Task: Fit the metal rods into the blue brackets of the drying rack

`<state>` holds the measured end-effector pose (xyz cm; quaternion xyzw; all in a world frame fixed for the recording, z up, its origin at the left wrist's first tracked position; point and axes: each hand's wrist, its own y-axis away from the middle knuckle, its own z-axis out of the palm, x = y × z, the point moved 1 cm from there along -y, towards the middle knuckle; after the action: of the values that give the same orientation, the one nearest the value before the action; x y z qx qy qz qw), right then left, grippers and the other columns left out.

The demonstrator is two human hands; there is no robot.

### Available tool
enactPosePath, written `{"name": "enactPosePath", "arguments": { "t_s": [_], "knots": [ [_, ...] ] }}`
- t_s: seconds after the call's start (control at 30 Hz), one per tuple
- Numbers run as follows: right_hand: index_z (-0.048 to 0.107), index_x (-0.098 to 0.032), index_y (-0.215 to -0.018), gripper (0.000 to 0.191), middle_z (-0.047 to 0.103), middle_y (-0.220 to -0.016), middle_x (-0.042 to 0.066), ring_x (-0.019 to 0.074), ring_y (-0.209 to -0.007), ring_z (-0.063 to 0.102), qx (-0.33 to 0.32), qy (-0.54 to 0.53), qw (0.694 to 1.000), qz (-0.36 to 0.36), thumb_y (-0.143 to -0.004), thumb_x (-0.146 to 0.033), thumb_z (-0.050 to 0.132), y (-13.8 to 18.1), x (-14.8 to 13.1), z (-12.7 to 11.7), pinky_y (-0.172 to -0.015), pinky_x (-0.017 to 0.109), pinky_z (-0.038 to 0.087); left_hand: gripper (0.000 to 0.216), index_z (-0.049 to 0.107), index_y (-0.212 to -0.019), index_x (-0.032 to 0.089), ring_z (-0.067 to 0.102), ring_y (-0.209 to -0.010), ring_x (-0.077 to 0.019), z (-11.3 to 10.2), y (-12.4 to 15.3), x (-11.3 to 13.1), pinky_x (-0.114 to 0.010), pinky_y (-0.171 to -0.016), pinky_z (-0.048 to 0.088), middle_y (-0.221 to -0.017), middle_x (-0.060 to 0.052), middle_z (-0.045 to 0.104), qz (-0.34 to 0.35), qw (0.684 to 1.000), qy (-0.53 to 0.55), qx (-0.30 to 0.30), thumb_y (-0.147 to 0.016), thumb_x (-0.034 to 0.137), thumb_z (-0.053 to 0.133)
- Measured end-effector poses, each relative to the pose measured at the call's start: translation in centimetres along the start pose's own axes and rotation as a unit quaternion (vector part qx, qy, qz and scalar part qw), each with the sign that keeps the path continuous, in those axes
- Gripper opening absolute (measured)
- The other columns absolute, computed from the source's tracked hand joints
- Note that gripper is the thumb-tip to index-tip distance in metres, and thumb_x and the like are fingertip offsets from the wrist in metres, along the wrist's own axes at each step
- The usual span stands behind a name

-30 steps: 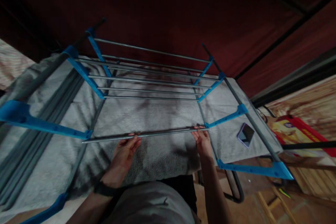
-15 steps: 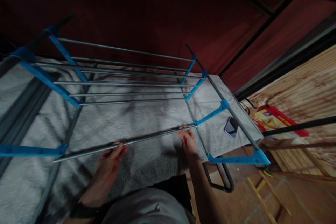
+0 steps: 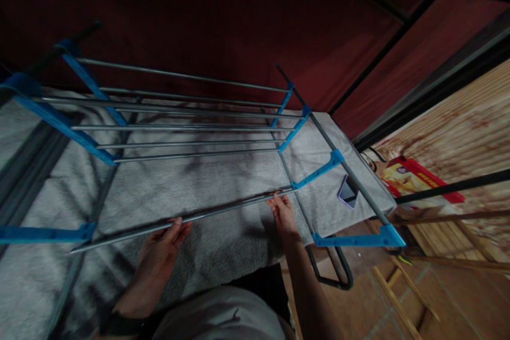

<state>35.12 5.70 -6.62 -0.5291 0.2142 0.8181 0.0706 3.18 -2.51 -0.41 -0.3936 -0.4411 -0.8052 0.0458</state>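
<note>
A thin metal rod [image 3: 215, 212] runs slanted across the near side of a blue-and-grey rack frame [image 3: 319, 170]. My left hand [image 3: 161, 249] grips the rod near its middle, fingers curled around it. My right hand [image 3: 283, 213] pinches the rod close to its right end, which sits at the tip of a blue plastic bracket [image 3: 314, 172]. The rod's left end [image 3: 77, 248] hangs free, just below another blue bracket [image 3: 48, 234]. Several rods [image 3: 191, 141] are fitted between the far brackets.
The rack lies over a grey cloth-covered surface [image 3: 191, 180]. A phone [image 3: 347, 191] rests on the cloth at the right. A red and yellow box [image 3: 414, 178] and wooden slats [image 3: 398, 303] lie on the floor to the right. Dark red wall behind.
The view has swung to the right. The rod's left end has dropped lower, so the rod slants more. Both hands keep their hold on it.
</note>
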Motion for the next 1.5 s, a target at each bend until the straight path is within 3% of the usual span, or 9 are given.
{"name": "enactPosePath", "arguments": {
  "t_s": [0.23,0.43,0.63,0.73,0.97,1.27,1.5],
  "knots": [
    [0.06,-0.031,-0.081,0.054,0.067,-0.081,-0.003,0.0192,-0.077,0.069,0.004,0.006,1.0,0.009,-0.064,-0.059,0.103,-0.02,-0.1,0.1,-0.084,0.039,0.068,0.04,0.074,-0.072,0.023,0.08,-0.066,-0.0114,0.19,-0.03,0.04,-0.017,-0.071,0.069,-0.07,0.005,0.079,-0.01,1.0,0.009,0.005,-0.095,-0.009,0.069],
    [0.059,-0.031,-0.08,0.044,0.066,-0.078,-0.004,0.0179,-0.076,0.069,0.004,0.02,1.0,0.022,-0.07,-0.053,0.096,-0.12,-0.2,0.17,-0.085,0.037,0.067,0.043,0.072,-0.068,0.022,0.08,-0.065,-0.0112,-0.01,-0.04,0.09,-0.018,-0.071,0.069,-0.069,0.002,0.079,-0.014,1.0,0.0,0.011,-0.099,-0.007,0.066],
    [0.07,-0.03,-0.09,0.028,0.079,-0.098,0.002,0.0211,-0.093,0.078,-0.016,-0.007,1.0,0.014,-0.073,-0.043,0.089,0.22,-0.56,0.31,-0.096,0.039,0.067,0.041,0.069,-0.068,0.023,0.08,-0.063,-0.0135,-0.07,-0.17,0.11,-0.019,-0.067,0.069,-0.066,0.002,0.078,-0.021,1.0,-0.001,0.017,-0.099,-0.004,0.069],
    [0.069,-0.03,-0.088,0.026,0.079,-0.098,0.001,0.0225,-0.096,0.078,-0.028,-0.009,0.999,0.017,-0.074,-0.04,0.088,0.26,-0.49,0.24,-0.101,0.041,0.067,0.037,0.072,-0.072,0.022,0.08,-0.062,-0.0143,-0.05,-0.18,0.14,-0.019,-0.067,0.069,-0.067,0.0,0.078,-0.019,1.0,-0.007,0.018,-0.1,-0.001,0.071],
    [0.06,-0.031,-0.078,0.039,0.068,-0.079,-0.004,0.0193,-0.084,0.075,-0.026,0.0,0.999,0.04,-0.072,-0.049,0.094,0.03,-0.19,0.23,-0.095,0.039,0.067,0.031,0.072,-0.075,0.021,0.08,-0.061,-0.0152,0.07,0.03,0.3,-0.019,-0.064,0.067,-0.068,0.0,0.078,-0.018,0.999,-0.023,0.015,-0.1,0.001,0.073],
    [0.057,-0.029,-0.079,0.051,0.072,-0.075,-0.004,0.0173,-0.077,0.076,-0.014,-0.008,0.998,0.057,-0.069,-0.052,0.102,-0.01,-0.37,0.44,-0.084,0.032,0.067,0.032,0.07,-0.078,0.023,0.08,-0.063,-0.0129,0.18,0.19,0.63,-0.018,-0.065,0.065,-0.071,0.006,0.078,-0.027,1.0,-0.004,0.007,-0.098,-0.001,0.07],
    [0.057,-0.028,-0.077,0.054,0.071,-0.071,-0.005,0.0159,-0.072,0.075,-0.016,0.01,0.998,0.057,-0.071,-0.057,0.102,0.1,-0.55,0.81,-0.078,0.031,0.067,0.034,0.076,-0.079,0.022,0.081,-0.073,-0.0138,-0.39,-0.08,0.72,-0.019,-0.074,0.065,-0.077,0.0,0.08,-0.052,0.998,-0.018,-0.006,-0.097,-0.005,0.066]
  ]
}}
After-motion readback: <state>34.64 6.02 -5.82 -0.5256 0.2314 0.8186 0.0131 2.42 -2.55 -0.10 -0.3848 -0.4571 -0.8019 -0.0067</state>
